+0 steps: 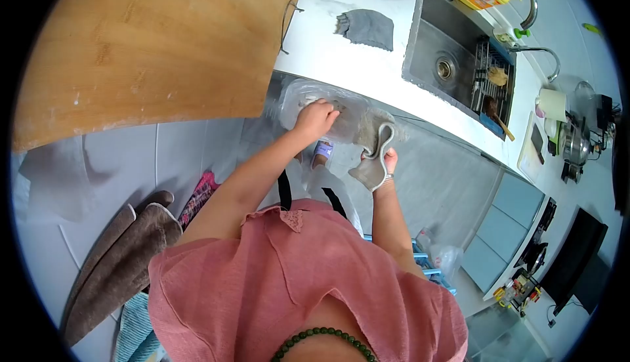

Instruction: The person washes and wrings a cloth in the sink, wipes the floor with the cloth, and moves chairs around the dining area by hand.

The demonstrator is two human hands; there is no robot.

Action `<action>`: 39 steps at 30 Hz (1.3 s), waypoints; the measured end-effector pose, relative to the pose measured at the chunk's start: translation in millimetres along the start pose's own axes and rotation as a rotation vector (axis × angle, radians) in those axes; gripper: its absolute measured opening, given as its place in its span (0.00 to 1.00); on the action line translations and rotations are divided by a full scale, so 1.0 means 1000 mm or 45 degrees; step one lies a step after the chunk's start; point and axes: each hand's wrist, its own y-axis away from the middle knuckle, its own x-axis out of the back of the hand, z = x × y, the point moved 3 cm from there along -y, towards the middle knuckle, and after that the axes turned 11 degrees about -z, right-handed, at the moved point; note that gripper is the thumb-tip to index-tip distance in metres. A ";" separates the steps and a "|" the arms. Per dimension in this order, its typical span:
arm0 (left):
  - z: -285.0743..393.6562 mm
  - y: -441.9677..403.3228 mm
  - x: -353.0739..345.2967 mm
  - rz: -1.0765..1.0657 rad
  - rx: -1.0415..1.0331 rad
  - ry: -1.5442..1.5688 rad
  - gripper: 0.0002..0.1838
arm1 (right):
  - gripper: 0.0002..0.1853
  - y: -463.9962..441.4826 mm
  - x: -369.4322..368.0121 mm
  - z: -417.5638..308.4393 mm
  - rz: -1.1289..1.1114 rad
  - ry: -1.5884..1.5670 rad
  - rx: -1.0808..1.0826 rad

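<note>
My left hand point(317, 119) is over a clear plastic bin point(354, 103) below the counter edge, its fingers curled. What they hold, if anything, is hidden; some pale bits show beneath them in the bin. My right hand point(390, 160) grips a beige-grey fluffy cloth piece point(371, 171) with a pale edging. The piece is folded and bent, its shaggy part against the right side of the bin.
On the white counter point(321, 30) lies a grey cloth point(369, 28). Right of it is a sink point(430, 53) with a drying rack point(489, 76). A wooden panel point(157, 47) fills the upper left. Brown towels point(131, 250) hang at lower left.
</note>
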 end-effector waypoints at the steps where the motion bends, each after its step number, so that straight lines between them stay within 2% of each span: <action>1: 0.010 0.008 0.003 0.092 -0.189 0.262 0.18 | 0.19 -0.001 0.001 0.000 0.079 -0.002 0.043; 2: 0.021 0.017 0.006 0.181 -0.378 0.526 0.17 | 0.19 -0.002 0.002 0.000 0.160 -0.005 0.085; 3: 0.038 0.029 0.007 0.174 -0.377 0.526 0.17 | 0.19 0.002 -0.001 -0.002 0.166 -0.010 0.086; 5: 0.064 0.049 0.009 0.173 -0.531 0.949 0.19 | 0.20 0.003 -0.014 0.001 0.243 -0.147 0.154; 7: 0.072 0.049 0.006 0.167 -0.503 0.968 0.20 | 0.21 0.002 -0.020 -0.004 0.194 -0.134 0.149; 9: 0.071 0.045 0.003 0.153 -0.470 0.988 0.21 | 0.24 0.000 -0.021 -0.004 -0.257 -0.314 -0.062; 10: 0.067 0.037 -0.003 0.075 -0.416 1.146 0.20 | 0.24 0.000 -0.023 -0.006 -0.262 -0.307 -0.053; 11: 0.063 0.031 -0.011 -0.009 -0.352 1.303 0.19 | 0.26 0.001 -0.021 -0.006 -0.126 -0.168 0.029; 12: 0.060 0.029 -0.019 -0.014 -0.350 1.303 0.19 | 0.29 0.005 -0.026 -0.006 0.012 -0.034 0.104; 14: 0.058 0.024 -0.026 0.075 -0.456 1.419 0.16 | 0.29 0.012 -0.053 -0.011 0.007 -0.033 0.106; 17: 0.063 0.028 -0.018 0.114 -0.413 1.318 0.15 | 0.29 0.022 -0.067 -0.027 -0.060 0.009 0.084; 19: 0.074 0.033 -0.002 0.151 -0.424 1.324 0.14 | 0.28 0.032 -0.063 -0.043 0.036 0.265 -0.068; 21: 0.084 0.029 0.009 0.191 -0.438 1.336 0.13 | 0.26 0.041 -0.054 -0.061 0.051 0.386 -0.024; 23: 0.095 0.019 0.022 0.345 -0.573 1.602 0.13 | 0.25 0.054 -0.044 -0.083 0.063 0.512 0.009; 30: 0.162 -0.010 0.084 0.256 -0.526 1.688 0.12 | 0.19 0.076 -0.039 -0.177 -0.008 0.807 0.120; 37: 0.253 -0.084 0.091 0.263 -0.520 1.719 0.11 | 0.15 0.082 -0.026 -0.306 -0.157 1.146 0.089; 39: 0.276 -0.107 0.086 0.238 -0.619 1.902 0.11 | 0.15 0.082 -0.018 -0.339 -0.204 1.169 0.049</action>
